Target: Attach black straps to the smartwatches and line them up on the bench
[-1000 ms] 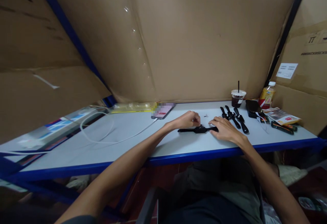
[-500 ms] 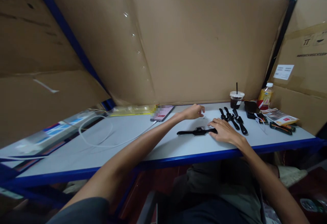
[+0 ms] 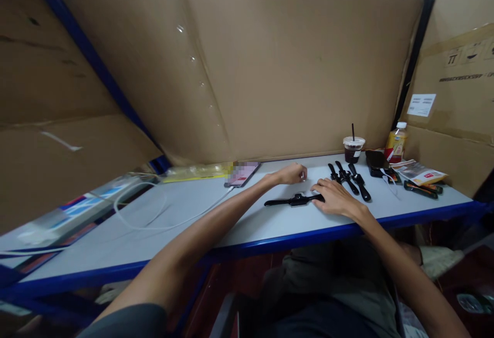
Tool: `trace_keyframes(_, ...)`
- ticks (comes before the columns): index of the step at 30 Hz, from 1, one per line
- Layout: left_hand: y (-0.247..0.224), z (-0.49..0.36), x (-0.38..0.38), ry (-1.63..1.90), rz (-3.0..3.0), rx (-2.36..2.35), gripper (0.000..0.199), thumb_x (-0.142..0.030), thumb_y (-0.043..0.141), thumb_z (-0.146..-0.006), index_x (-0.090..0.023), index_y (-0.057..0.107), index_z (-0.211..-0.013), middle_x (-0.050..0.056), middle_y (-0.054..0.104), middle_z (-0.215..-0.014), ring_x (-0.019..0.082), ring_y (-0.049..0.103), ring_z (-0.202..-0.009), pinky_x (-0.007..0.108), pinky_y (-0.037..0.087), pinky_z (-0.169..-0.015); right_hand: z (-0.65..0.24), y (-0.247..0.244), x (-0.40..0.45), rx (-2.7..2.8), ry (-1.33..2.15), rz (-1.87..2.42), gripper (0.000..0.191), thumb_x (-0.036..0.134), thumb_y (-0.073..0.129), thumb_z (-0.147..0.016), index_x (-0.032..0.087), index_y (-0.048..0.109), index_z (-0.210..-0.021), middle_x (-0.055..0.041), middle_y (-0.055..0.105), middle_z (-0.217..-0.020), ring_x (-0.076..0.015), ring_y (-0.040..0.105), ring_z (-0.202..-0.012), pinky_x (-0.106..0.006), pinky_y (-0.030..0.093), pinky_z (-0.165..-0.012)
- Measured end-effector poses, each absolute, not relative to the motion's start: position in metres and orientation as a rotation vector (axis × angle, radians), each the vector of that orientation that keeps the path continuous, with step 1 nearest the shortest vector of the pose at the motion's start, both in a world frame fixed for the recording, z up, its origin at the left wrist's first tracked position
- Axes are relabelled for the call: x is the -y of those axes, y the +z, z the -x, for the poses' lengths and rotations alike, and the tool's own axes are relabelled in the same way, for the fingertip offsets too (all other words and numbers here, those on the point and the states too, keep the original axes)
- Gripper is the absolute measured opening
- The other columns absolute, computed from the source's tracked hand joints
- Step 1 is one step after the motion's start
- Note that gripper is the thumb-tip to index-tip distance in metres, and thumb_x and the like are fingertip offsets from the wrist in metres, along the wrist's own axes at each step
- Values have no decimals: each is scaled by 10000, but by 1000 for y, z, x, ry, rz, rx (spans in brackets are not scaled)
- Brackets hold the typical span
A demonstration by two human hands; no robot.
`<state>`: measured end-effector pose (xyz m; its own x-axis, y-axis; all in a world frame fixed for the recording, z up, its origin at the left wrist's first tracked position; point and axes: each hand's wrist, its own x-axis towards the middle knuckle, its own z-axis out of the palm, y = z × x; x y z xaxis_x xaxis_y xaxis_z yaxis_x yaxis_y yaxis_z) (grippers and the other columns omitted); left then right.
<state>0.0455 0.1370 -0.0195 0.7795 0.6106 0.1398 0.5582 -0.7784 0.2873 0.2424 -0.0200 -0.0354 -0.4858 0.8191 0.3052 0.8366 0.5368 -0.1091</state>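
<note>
A black spokeshave (image 3: 299, 200) lies crosswise on the table, its long handle reaching left. My right hand (image 3: 336, 197) is closed over its right handle, the fingers slightly bent. Beyond the tool, my left hand (image 3: 292, 174) is low over the table with its fingers curled together. A small shiny bit shows at its fingertips, too small to name. To the right of my hands lie several more black spokeshaves (image 3: 358, 181) side by side, handles pointing away from me.
A lidded cup with a straw (image 3: 353, 150) and a juice bottle (image 3: 396, 142) stand at the back right, near a black case (image 3: 376, 163) and a plastic packet (image 3: 419, 172). Left of my hands are a phone (image 3: 243, 174), its white cable (image 3: 185, 219) and a power strip (image 3: 79, 209). Cardboard (image 3: 309, 70) walls the back.
The camera view has shifted slightly. My left hand's fingers are curled in more closely near the tabletop. My right hand stays at the spokeshave's handle.
</note>
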Motion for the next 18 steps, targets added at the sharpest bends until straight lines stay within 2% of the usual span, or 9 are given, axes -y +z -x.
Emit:
trace_keyframes(8,-5,-10,-95,561,-2488,-883,123,-158,630,-751,-124,717,-830,15,701,-706,108,604,-646,203,432,-616,-244,-37,18,2466,-87,1349,311,313,599,-935,165,685,-1194,-154,661,-1195,-297,588,-1146,-433,425,-996)
trace_keyframes(12,-5,-1,-68,610,-2385,-864,167,-190,629,-776,-117,739,-878,32,713,-717,103,617,-622,207,454,-606,-244,-37,18,2470,-88,1353,301,317,593,-941,172,694,-1185,-145,657,-1183,-291,587,-1126,-426,422,-992)
trace_keyframes(18,-9,-4,-54,653,-2342,-886,126,-201,647,-802,-109,732,-809,30,683,-628,111,628,-573,217,483,-592,-245,-33,20,2492,-106,1360,292,324,583,-951,166,698,-1168,-128,659,-1149,-275,587,-1109,-392,437,-966)
